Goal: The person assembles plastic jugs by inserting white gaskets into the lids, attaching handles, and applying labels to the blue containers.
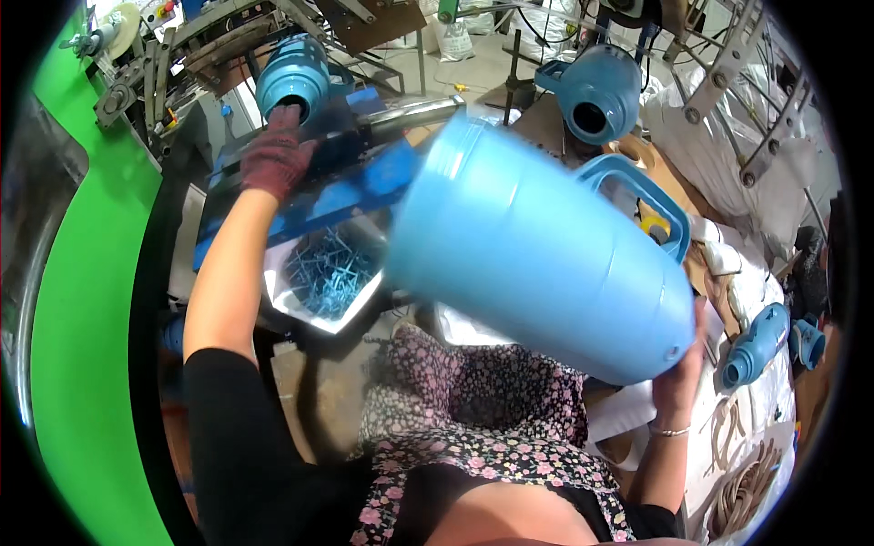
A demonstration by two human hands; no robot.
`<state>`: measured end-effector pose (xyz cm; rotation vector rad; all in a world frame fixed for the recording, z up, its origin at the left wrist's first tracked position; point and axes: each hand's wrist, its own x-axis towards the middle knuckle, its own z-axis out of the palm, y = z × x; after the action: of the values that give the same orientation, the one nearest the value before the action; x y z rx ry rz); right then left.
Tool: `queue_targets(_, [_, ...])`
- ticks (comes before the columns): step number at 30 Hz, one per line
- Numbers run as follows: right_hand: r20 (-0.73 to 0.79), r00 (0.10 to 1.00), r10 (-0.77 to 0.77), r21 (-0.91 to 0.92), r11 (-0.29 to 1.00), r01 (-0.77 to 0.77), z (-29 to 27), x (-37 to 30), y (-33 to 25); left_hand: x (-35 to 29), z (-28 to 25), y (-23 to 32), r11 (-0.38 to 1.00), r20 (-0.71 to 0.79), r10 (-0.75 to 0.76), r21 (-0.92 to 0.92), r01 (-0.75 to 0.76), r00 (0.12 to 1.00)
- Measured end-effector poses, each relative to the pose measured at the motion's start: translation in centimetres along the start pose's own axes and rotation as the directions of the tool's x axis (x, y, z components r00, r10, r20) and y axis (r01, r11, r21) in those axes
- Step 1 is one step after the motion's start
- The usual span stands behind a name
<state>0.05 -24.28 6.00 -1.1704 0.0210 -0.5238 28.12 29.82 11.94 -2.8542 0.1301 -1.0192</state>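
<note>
My right hand (681,378), bare with a bracelet at the wrist, holds a large blue plastic jug shell (537,255) by its narrower end. The shell lies tilted across the middle, its wide end blurred at upper left and its loop handle facing upper right. Most of my right fingers are hidden behind it. In a dark red knit glove, my left hand (278,156) reaches to the mouth of another blue jug shell (296,77) at the machine. Its thumb stands apart, and its fingertips are at the dark opening, where I cannot tell how deep they go.
Below the blue-stained machine bed (364,182), a white-lined bin (341,318) contains blue plastic shavings. Another jug shell (601,96) sits at upper right beside metal linkages (728,77). Smaller blue bottle-shaped parts (757,346) and cords (746,487) lie at right. A green panel (91,300) borders the left.
</note>
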Motion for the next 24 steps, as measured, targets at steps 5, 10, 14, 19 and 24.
queue_targets(5, [0.178,0.842,0.510,0.086,0.844,-0.529,6.8,1.4,6.1,0.9,-0.4,1.1,0.971,0.112,-0.237,0.020,0.237,0.965])
queue_targets(10, [0.120,0.861,0.494,-0.112,0.868,-0.483,10.5,9.9,6.4,-10.9,-11.3,-0.1,0.966,-0.328,0.057,-0.221,-0.135,0.943])
queue_targets(14, [0.504,0.822,0.266,-0.472,0.882,0.004,23.0,14.5,11.8,-24.9,-13.7,-10.1,0.943,-0.618,-0.332,-0.244,0.228,0.713])
queue_targets(19, [0.500,0.702,0.507,-0.022,0.818,-0.574,43.2,6.0,12.9,-32.2,-14.7,-8.1,0.578,-0.343,-0.785,-0.707,0.408,0.517])
queue_targets(24, [0.457,0.707,0.540,0.070,0.770,-0.634,54.0,13.3,17.5,-35.8,-14.5,-6.0,0.341,-0.105,-0.892,-0.795,0.502,0.440])
